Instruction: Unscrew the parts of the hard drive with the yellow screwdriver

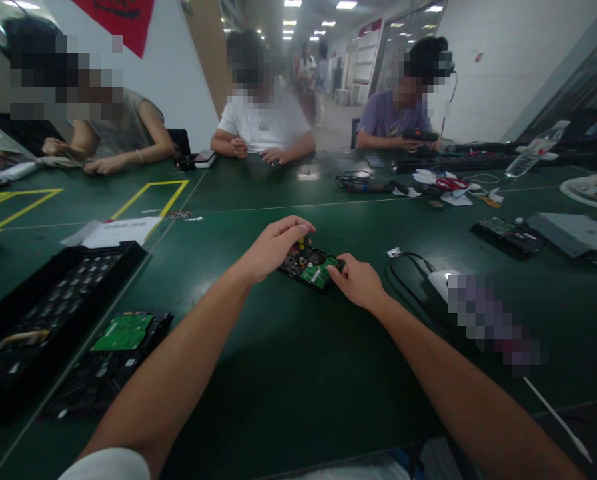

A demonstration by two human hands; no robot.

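Note:
A small black hard drive (309,265) with a green circuit board on top lies on the dark green table (288,373) in front of me. My left hand (273,247) is curled over its far left corner, fingers pinched round a small yellow-handled tool (302,243) standing on the drive. My right hand (356,280) rests at the drive's right edge, fingers bent and pressing on the green board.
A black tray (43,313) and another drive with a green board (123,333) lie at the left. A black cable (403,273), a drive (506,233) and a grey laptop (573,233) are at the right. Three people sit across the table.

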